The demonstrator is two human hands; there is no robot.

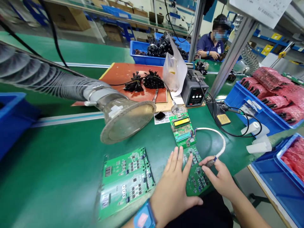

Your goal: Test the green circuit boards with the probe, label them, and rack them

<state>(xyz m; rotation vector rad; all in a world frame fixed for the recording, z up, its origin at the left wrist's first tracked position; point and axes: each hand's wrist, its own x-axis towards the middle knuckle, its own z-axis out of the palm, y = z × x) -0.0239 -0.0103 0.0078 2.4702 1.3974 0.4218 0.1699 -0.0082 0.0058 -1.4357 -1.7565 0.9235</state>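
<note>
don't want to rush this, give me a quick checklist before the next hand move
Right hand gripping the cable end: ok, pinched.
Left hand over the circuit board: ok, spread along its left side.
Cable end touching the circuit board: cannot tell, its tip is hidden.
White cable free of tangles: ok, one open curve.
Yellow display showing a reading: cannot tell, too small.

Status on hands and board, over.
Left hand spread over green circuit board. Right hand pinching white cable's end. Extraction funnel off left, clear of hands.
</note>
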